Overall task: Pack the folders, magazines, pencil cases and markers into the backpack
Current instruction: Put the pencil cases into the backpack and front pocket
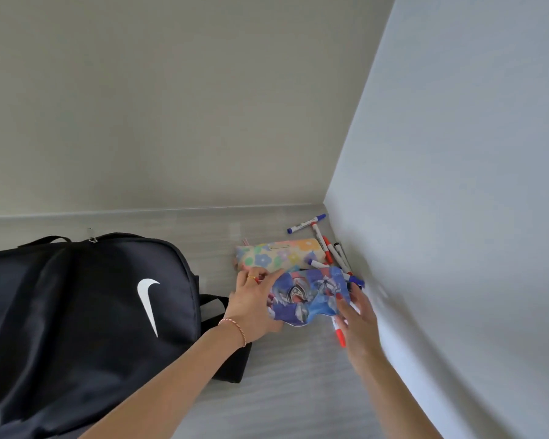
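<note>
1. We see the black backpack (76,312) lying flat on the grey surface (282,400) at the left, its white swoosh facing up and its zip pull at the far edge; from here the zip looks closed, though we cannot be sure.
2. Just right of the backpack, the blue pencil case (308,296) with a cartoon print is held between both hands, lifted a little off the surface as far as we can tell.
3. Behind it, the floral pencil case (279,253) lies on the surface, near the back wall.
4. Our left hand (254,305) grips the blue case's left end, thumb on top and fingers curled beneath; a ring and a thin wrist cord show.
5. Our right hand (357,315) is on the case's right end, fingers spread over it; it is blurred, so we cannot tell how firmly it grips.
6. Several markers (328,251) with blue, red and black caps lie scattered in the corner beside the right wall.
7. One red-capped marker (339,335) lies under the right hand.
</note>
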